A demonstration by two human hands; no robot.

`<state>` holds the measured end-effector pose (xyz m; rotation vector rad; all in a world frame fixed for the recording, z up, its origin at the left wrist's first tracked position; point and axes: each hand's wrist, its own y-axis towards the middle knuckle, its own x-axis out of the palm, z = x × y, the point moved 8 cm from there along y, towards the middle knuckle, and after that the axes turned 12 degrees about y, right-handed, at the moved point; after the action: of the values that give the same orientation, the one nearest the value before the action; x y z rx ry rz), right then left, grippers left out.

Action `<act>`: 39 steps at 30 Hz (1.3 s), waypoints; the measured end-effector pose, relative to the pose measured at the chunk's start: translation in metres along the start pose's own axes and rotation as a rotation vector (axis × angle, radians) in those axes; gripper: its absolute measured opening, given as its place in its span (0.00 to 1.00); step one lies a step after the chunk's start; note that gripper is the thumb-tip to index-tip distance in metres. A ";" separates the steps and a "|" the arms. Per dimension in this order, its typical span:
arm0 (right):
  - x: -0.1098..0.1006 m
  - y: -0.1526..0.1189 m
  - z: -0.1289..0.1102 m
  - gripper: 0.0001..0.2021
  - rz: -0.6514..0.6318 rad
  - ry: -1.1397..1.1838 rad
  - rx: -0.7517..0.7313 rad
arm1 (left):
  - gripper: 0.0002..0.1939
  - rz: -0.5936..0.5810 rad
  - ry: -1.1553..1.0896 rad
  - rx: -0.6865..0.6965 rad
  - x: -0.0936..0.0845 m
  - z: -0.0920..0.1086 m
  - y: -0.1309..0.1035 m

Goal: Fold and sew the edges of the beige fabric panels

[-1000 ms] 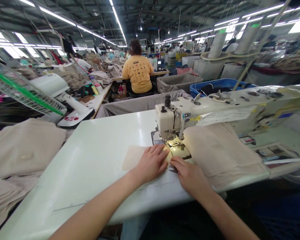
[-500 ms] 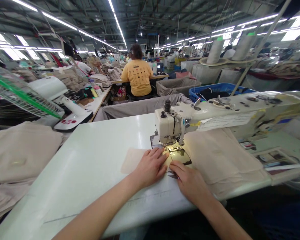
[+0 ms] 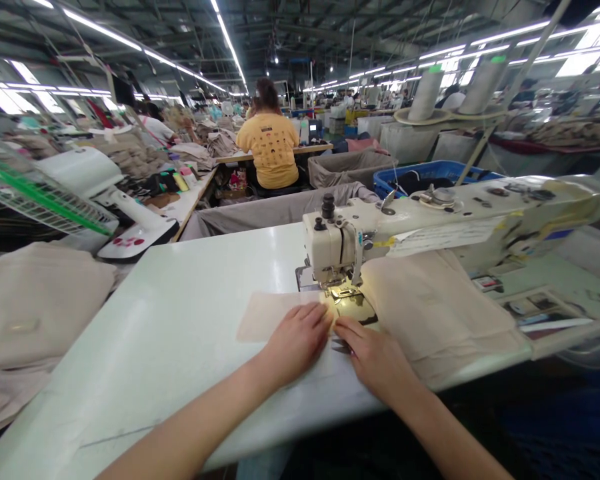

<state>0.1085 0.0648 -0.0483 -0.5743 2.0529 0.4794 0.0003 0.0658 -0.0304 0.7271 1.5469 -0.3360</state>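
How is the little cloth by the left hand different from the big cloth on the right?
The big cloth covers much more table than the little cloth. The left hand covers part of the little cloth; the big cloth lies right of the right hand. Both are pale beige.

My bare left hand [image 3: 299,339] hides part of the flat beige cloth [image 3: 264,317]; my bare right hand [image 3: 373,350] hides the back of the dark, pointed metal blades [image 3: 341,346]. The left edge cuts off the white, green-banded fan [image 3: 83,167]. I can't read the white paper strip [image 3: 443,237].
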 end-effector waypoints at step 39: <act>-0.008 0.012 0.010 0.24 0.170 0.096 0.028 | 0.15 -0.056 0.064 -0.130 -0.002 -0.030 0.016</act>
<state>0.1121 0.0815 -0.0448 -0.4149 2.2074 0.5295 -0.0133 0.0962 -0.0216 0.5988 1.6360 -0.2525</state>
